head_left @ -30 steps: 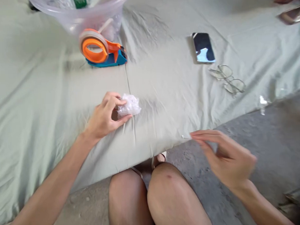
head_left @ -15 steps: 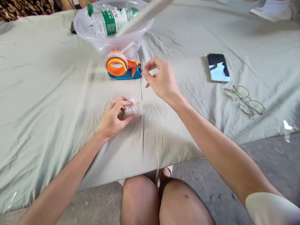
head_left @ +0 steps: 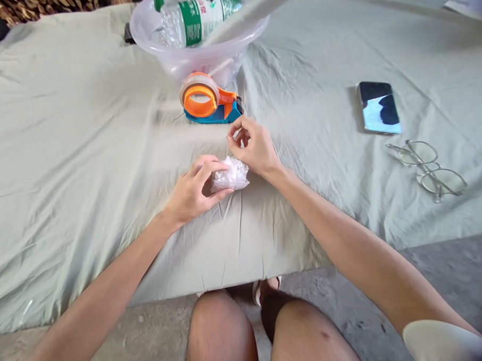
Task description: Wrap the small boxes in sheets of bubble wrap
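My left hand (head_left: pixel 197 189) is closed round a small bundle of clear bubble wrap (head_left: pixel 233 174), holding it low over the cloth, thumb below and fingers above. What the wrap encloses is hidden. My right hand (head_left: pixel 254 145) is just above and to the right of the bundle, thumb and forefinger pinched on what looks like a short piece of clear tape (head_left: pixel 236 133); the piece is hard to see. Beyond both hands stands an orange and blue tape dispenser (head_left: pixel 211 99) with a roll on it, its cutting end close to my right fingertips.
A translucent plastic basin (head_left: pixel 203 54) behind the dispenser holds a green-labelled bottle (head_left: pixel 202 20) and a pale roll (head_left: pixel 253 15). A phone (head_left: pixel 379 108) and eyeglasses (head_left: pixel 430 167) lie on the right of the cloth-covered table (head_left: pixel 82 129). White paper (head_left: pixel 471 3) shows at the far right.
My right hand has come away from the dispenser's cutting end, nearer to me and the bundle. The left hand keeps its hold on the bubble wrap. The view has shifted slightly.
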Action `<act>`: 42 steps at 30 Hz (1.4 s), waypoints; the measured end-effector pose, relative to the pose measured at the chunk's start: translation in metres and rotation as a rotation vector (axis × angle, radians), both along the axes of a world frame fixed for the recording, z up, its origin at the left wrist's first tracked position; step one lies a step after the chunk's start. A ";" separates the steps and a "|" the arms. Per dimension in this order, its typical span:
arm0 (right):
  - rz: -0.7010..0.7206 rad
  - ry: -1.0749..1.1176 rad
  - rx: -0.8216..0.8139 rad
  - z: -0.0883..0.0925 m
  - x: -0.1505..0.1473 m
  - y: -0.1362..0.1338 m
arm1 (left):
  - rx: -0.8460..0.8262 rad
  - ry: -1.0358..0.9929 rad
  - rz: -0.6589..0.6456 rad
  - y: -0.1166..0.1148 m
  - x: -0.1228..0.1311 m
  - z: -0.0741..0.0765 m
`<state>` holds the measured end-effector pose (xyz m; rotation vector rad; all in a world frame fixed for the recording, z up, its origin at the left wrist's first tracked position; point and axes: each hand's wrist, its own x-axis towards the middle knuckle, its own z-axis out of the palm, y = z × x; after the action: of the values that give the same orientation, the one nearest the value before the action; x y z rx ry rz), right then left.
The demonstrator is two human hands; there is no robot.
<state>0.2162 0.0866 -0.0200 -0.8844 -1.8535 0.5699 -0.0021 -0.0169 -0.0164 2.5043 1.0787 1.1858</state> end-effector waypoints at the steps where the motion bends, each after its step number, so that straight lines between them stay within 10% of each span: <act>1: 0.006 -0.013 0.021 0.001 0.000 -0.001 | 0.006 0.004 -0.001 0.000 0.000 0.000; 20: 0.122 -0.249 0.340 0.035 0.022 -0.020 | -0.054 -0.009 -0.012 -0.002 0.003 0.004; 42: 0.179 -0.327 0.307 0.049 0.020 -0.038 | 0.009 0.024 0.006 -0.001 0.003 0.002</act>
<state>0.2363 0.0482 0.0286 -0.6366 -2.2587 0.2437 0.0008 -0.0178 -0.0142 2.5301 1.0899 1.1678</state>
